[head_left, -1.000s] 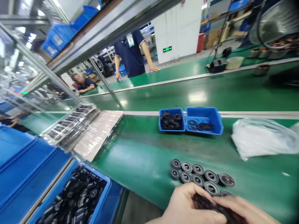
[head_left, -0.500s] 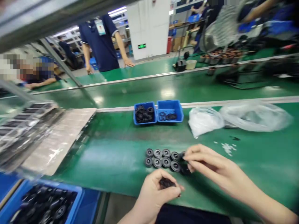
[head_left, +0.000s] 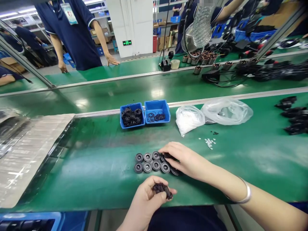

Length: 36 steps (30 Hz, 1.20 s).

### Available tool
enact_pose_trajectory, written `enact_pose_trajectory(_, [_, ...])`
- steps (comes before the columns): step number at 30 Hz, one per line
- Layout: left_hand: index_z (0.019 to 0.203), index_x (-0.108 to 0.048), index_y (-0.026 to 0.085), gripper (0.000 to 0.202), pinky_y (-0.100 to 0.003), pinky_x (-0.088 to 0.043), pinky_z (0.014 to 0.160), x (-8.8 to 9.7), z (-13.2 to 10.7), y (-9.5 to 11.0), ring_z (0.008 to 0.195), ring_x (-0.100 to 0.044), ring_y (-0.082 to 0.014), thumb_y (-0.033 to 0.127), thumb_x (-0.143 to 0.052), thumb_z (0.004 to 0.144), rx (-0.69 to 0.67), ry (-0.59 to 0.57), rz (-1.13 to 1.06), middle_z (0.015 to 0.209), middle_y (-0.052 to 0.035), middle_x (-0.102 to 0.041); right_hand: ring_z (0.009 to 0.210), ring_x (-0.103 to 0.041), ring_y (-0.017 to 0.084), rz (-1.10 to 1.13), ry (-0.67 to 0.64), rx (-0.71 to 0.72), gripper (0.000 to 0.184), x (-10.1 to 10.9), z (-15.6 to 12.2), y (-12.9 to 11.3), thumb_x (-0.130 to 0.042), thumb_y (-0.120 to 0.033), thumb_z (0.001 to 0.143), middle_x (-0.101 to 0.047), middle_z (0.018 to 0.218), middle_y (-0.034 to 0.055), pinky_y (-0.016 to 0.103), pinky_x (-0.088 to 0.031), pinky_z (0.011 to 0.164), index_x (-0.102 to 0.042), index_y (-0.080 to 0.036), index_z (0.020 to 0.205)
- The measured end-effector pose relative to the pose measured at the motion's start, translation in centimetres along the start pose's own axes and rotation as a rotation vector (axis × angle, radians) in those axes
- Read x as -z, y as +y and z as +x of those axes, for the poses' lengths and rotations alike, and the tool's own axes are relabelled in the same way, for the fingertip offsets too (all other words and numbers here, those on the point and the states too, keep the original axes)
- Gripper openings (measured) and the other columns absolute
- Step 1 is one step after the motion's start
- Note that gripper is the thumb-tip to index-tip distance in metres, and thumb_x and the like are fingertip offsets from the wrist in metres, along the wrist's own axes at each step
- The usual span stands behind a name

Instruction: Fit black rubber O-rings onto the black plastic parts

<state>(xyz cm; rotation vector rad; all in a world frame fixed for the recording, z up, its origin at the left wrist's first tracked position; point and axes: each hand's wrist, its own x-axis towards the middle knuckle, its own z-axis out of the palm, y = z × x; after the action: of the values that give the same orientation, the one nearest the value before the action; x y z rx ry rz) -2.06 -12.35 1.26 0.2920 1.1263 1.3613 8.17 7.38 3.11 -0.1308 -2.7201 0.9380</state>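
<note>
My left hand [head_left: 150, 197] is closed around a small heap of black parts [head_left: 161, 188], low over the table's near edge. Several round black ring-shaped pieces [head_left: 147, 167] stand in two rows on the green table, with hollow centres facing up. Over the right end of the back row, my right hand [head_left: 176, 156] has its fingers bent together at the round pieces, partly covering them. Whatever sits between those fingertips is hidden. A metal bangle [head_left: 245, 192] circles the right forearm.
Two blue bins [head_left: 157, 111] with black rings stand behind the rows. Beyond to the right lie a bag of white bits [head_left: 189, 118], an open plastic bag [head_left: 227, 110] and loose white pieces [head_left: 209, 142]. Wrapped trays [head_left: 38, 150] lie left. A person [head_left: 72, 35] stands across the bench.
My right hand has moved left along the back row, from its far right end. The left hand still holds the black parts. The camera view has turned to the right.
</note>
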Motion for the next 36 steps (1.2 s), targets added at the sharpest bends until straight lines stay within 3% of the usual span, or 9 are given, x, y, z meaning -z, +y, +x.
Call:
enact_pose_trajectory(9, [0.095, -0.064, 0.016, 0.028, -0.036, -0.049, 0.088, -0.1, 0.6, -0.1, 0.102, -0.068, -0.0280, 0.034, -0.076, 0.077, 0.015, -0.005, 0.040, 0.095, -0.0090, -0.072, 0.102, -0.056, 0.021, -0.083, 0.011, 0.080, 0.029, -0.3, 0.3, 0.2, -0.051, -0.014, 0.095, -0.063, 0.106, 0.0085, 0.038, -0.048, 0.092, -0.053, -0.017, 0.123])
enact_pose_trajectory(13, [0.097, -0.064, 0.018, 0.023, -0.036, -0.050, 0.088, -0.1, 0.9, -0.1, 0.106, -0.066, -0.0285, 0.031, -0.074, 0.080, 0.000, -0.026, 0.055, 0.114, -0.0087, -0.064, 0.099, -0.058, 0.023, -0.144, -0.028, 0.073, 0.028, 0.1, 0.4, 0.1, -0.050, -0.015, 0.095, -0.063, 0.103, 0.0100, 0.042, -0.050, 0.089, -0.055, -0.017, 0.122])
enact_pose_trajectory(18, [0.098, -0.063, 0.019, 0.019, -0.035, -0.051, 0.088, -0.1, 1.1, -0.1, 0.107, -0.066, -0.0277, 0.028, -0.071, 0.083, -0.025, -0.061, 0.072, 0.125, -0.0094, -0.058, 0.119, -0.051, 0.025, -0.099, 0.008, 0.017, 0.037, 1.6, 0.6, -0.4, -0.057, -0.022, 0.092, -0.058, 0.123, 0.0120, 0.043, -0.046, 0.100, -0.051, -0.019, 0.129])
enact_pose_trajectory(20, [0.098, -0.064, 0.019, 0.018, -0.035, -0.051, 0.087, -0.1, 1.1, -0.1, 0.107, -0.066, -0.0275, 0.026, -0.070, 0.083, -0.035, -0.072, 0.082, 0.126, -0.0098, -0.057, 0.118, -0.053, 0.024, -0.083, 0.025, -0.008, 0.036, 1.8, 0.9, -0.5, -0.053, -0.021, 0.094, -0.059, 0.123, 0.0110, 0.043, -0.047, 0.100, -0.051, -0.020, 0.130])
enact_pose_trajectory(30, [0.099, -0.063, 0.018, 0.017, -0.033, -0.050, 0.085, -0.2, 1.3, 0.0, 0.106, -0.067, -0.0268, 0.025, -0.069, 0.084, -0.036, -0.072, 0.093, 0.122, -0.0097, -0.059, 0.106, -0.058, 0.022, -0.051, -0.069, 0.035, 0.039, -0.8, 1.8, 0.0, -0.042, -0.009, 0.093, -0.063, 0.112, 0.0112, 0.043, -0.051, 0.094, -0.050, -0.016, 0.130])
enact_pose_trajectory(36, [0.098, -0.064, 0.018, 0.016, -0.034, -0.051, 0.086, -0.3, 1.2, 0.3, 0.107, -0.066, -0.0267, 0.024, -0.069, 0.084, -0.032, -0.076, 0.107, 0.128, -0.0097, -0.056, 0.118, -0.055, 0.022, -0.032, 0.074, -0.045, 0.036, 0.6, 0.9, 0.0, -0.042, -0.015, 0.096, -0.060, 0.124, 0.0092, 0.042, -0.048, 0.102, -0.050, -0.021, 0.130])
